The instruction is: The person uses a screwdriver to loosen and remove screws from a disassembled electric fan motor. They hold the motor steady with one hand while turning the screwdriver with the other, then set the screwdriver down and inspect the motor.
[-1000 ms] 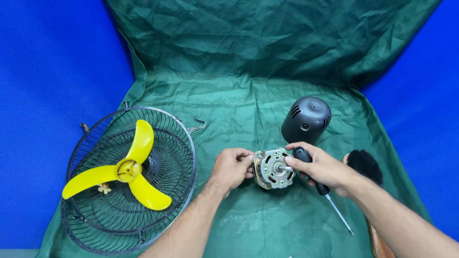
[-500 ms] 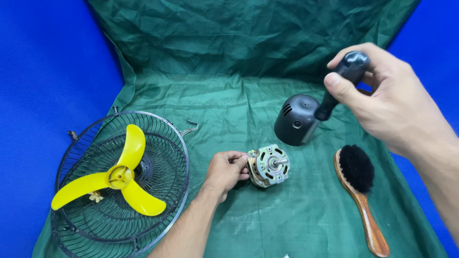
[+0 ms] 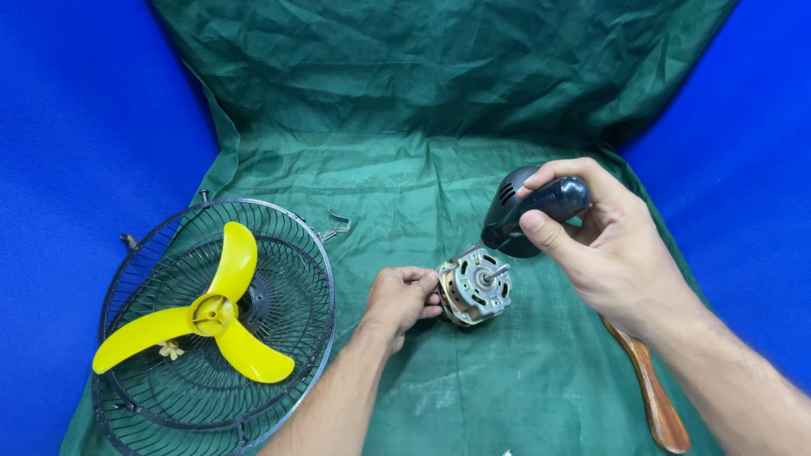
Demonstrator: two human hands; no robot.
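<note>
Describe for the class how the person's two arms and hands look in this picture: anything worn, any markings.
Both arms are bare as far as the picture shows: no sleeves, gloves, watch or rings are visible. The left hand and its forearm enter from the bottom centre; the right hand and its forearm enter from the lower right. The nails are short and unpainted. No tattoos or bandages show.

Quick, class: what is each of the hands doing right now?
Left hand: closed on the fan motor.
Right hand: closed on a screwdriver.

Both forearms are bare, with no sleeves. The left hand [image 3: 401,300] and right hand [image 3: 604,245] wear no gloves or rings.
</note>
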